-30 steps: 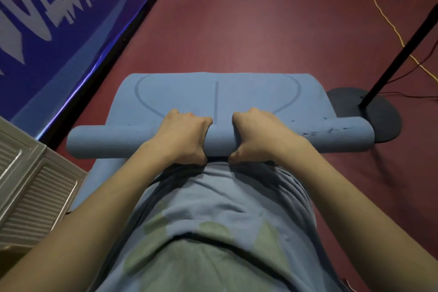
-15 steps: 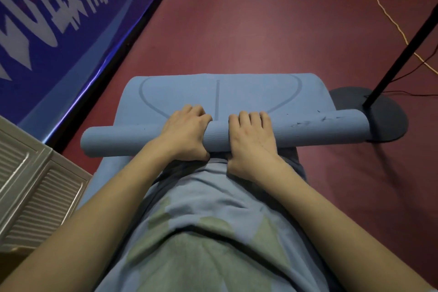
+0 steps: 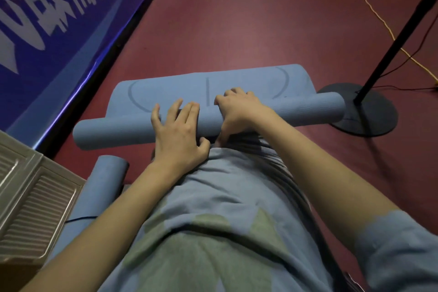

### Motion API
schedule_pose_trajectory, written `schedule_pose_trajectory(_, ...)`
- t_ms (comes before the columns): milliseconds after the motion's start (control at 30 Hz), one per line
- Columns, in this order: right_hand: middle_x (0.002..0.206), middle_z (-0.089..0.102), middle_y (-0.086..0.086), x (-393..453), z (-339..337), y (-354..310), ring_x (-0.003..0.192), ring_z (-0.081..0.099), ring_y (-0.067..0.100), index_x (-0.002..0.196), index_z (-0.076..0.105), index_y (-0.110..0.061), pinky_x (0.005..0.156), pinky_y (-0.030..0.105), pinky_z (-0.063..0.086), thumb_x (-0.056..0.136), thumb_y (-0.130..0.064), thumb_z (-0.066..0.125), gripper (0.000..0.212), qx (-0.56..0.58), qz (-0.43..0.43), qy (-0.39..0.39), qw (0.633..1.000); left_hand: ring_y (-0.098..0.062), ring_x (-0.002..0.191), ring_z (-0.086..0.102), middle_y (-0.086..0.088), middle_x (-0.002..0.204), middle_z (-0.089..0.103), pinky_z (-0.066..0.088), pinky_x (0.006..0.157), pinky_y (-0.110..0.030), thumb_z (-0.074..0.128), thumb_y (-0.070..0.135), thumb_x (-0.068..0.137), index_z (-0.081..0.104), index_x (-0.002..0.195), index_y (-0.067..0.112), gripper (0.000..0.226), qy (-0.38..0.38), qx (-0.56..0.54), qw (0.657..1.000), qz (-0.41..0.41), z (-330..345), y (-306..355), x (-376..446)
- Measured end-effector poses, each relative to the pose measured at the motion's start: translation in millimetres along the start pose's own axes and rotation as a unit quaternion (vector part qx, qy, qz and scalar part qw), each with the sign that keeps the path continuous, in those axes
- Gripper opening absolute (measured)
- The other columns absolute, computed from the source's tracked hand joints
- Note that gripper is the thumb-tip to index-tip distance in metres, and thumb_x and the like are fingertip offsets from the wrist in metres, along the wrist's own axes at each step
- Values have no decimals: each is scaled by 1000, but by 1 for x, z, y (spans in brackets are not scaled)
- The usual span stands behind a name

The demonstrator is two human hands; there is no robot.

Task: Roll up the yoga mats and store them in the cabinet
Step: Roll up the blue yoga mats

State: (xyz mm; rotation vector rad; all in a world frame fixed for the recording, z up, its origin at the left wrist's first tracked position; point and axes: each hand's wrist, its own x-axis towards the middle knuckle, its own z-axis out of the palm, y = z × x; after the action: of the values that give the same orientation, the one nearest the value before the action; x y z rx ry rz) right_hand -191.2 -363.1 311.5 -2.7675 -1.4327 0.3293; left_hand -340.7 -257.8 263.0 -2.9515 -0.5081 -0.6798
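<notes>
I see the rolled mat (image 3: 272, 115) lying crosswise, long axis running nine to three; my left hand (image 3: 176, 134) presses flat on top with straight fingers, my right hand (image 3: 239, 111) curls over it, and the unrolled tail (image 3: 180, 89) lies at twelve

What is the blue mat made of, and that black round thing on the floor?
The blue mat looks like soft foam or rubber with a matte finish: it curls into a tight roll without creasing, and thin lines are pressed into its surface. The black round base looks like hard, dull-finished metal or plastic; which one, the picture cannot tell.
</notes>
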Motion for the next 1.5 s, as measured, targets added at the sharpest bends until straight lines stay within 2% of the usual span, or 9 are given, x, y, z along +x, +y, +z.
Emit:
schedule_pose_trajectory(267,120,48,-5,19,-19,14,108,44,21,126,40,-24,86,39,42,40,-65,94,109,113,12,-72,991,-29,141,41,-8,154,44,28,114,-55,61,38,74,41,151,10,85,-4,35,999,0,9,2,-7)
schedule_pose_trajectory(467,117,52,-1,24,-5,17,111,43,23,122,47,-25,89,40,43,41,-71,87,101,92,-14,34,995,-27,143,37,-5,155,41,25,115,-53,58,41,69,36,154,10,93,-44,44,998,-4,16,-2,6)
schedule_pose_trajectory(633,109,52,-4,24,-5,29,105,41,21,112,48,-24,84,37,39,46,-70,86,89,129,-34,103,986,-24,135,42,-2,145,47,24,113,-53,61,52,67,38,147,10,94,-55,45,997,8,21,-5,29)
schedule_pose_trajectory(833,118,61,0,15,-7,36,111,53,27,117,52,-20,95,45,44,71,-68,74,71,100,-27,91,990,-21,119,50,3,127,54,30,104,-44,72,66,62,45,133,19,89,-127,62,990,30,25,-10,66)
schedule_pose_trajectory(967,123,62,5,19,-9,25,115,56,33,122,47,-18,91,44,41,66,-62,82,79,-26,-7,73,997,-24,113,57,2,121,60,35,92,-43,84,75,48,50,125,19,101,-192,73,978,26,19,-12,94)
schedule_pose_trajectory(1100,125,61,6,32,-2,15,116,58,33,126,43,-17,94,45,41,57,-55,93,94,-98,29,69,992,-26,105,63,3,110,66,34,83,-40,89,71,45,50,110,21,91,-249,62,966,18,11,-16,118)
schedule_pose_trajectory(1267,112,65,5,35,-7,20,102,62,31,106,41,-20,77,38,38,65,-38,87,64,-76,19,91,993,-27,86,63,-1,96,70,46,69,-34,87,55,51,56,103,23,68,-275,76,957,40,-3,-18,128)
schedule_pose_trajectory(1367,94,56,2,22,-17,22,83,53,26,99,41,-20,67,34,37,61,-39,88,63,-45,14,54,997,-25,76,60,-1,83,67,44,59,-31,87,50,47,61,91,21,59,-308,79,947,51,-20,-12,129)
schedule_pose_trajectory(1500,89,58,0,-1,-29,27,80,57,25,98,53,-20,58,32,40,52,-41,90,62,-8,2,-2,1000,-19,67,58,1,75,64,42,53,-29,88,55,43,63,83,20,59,-359,67,929,67,-37,-1,124)
